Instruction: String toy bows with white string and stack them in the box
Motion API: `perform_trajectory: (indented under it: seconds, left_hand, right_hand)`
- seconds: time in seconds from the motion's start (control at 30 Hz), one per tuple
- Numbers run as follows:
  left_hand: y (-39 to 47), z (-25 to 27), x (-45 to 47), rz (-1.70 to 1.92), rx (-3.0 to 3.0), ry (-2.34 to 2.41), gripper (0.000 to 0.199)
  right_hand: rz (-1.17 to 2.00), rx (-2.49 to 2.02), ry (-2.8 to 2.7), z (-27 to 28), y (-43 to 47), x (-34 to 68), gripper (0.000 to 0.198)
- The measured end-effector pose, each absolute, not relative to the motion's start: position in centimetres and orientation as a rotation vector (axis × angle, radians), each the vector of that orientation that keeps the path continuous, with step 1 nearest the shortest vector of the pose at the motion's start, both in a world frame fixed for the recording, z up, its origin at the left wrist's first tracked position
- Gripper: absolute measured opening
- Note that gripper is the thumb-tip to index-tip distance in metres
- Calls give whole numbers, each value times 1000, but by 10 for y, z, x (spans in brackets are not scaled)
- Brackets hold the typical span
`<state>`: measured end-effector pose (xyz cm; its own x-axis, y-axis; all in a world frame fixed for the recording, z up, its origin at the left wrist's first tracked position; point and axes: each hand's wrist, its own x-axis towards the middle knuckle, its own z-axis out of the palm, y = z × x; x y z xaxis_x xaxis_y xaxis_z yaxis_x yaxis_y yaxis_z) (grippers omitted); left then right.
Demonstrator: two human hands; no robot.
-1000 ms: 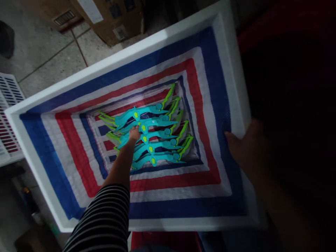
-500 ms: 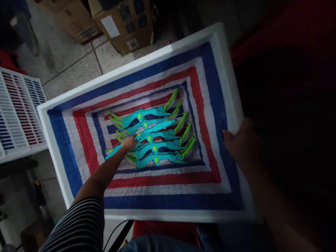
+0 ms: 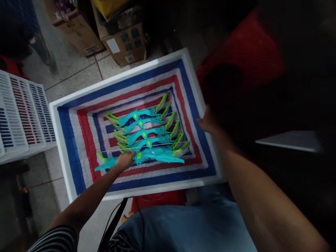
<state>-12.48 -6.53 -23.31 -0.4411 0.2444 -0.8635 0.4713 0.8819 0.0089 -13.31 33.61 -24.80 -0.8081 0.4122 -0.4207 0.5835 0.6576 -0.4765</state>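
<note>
Several turquoise toy bows [image 3: 144,134] with lime-green tips and thin white strings lie side by side in a row in a white tub [image 3: 118,82] lined with red, white and blue striped cloth. My left hand [image 3: 125,161] is closed round the grip of one toy bow [image 3: 169,156] at the near end of the row. That bow is raised over the near side of the lining, its string stretched across above my fingers. My right hand [image 3: 211,124] grips the tub's right rim, thumb on the inner side; its other fingers are hidden behind the wall.
White slatted baskets [image 3: 28,115] stand at the left. Cardboard boxes [image 3: 126,45] sit on the tiled floor beyond the tub, near a person's shoe [image 3: 42,49]. A red object [image 3: 244,59] is at the dark right, with a blurred white piece [image 3: 291,140] below it.
My left hand has carried the held bow from over the middle of the row to its near end. The view has shifted, and more of my right forearm shows.
</note>
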Motion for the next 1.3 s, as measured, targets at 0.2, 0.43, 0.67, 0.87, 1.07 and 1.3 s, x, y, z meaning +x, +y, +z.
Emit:
perform_trajectory:
  seconds: [0.2,0.43,0.67,0.87,1.07,1.3]
  left_hand:
    - [-86,-180,-76,-204,530,2225,33]
    - [-116,-142,-63,-16,688,2532,44]
    - [-104,-101,-59,-34,1089,2665,46]
    - [-96,-71,-21,9,1207,2566,47]
    - [-82,-61,44,232,1441,2118,58]
    - [25,-53,90,422,1991,1375,41]
  right_hand:
    - [-1143,763,2731,-193,301,-61,36]
    - [-1254,839,2938,-104,227,62,31]
    - [-1118,1236,3177,-44,189,152,25]
    - [-874,1041,3466,1,184,160,23]
    - [-563,-15,3128,12,172,133,26]
    - [-414,165,3166,7,215,47,28]
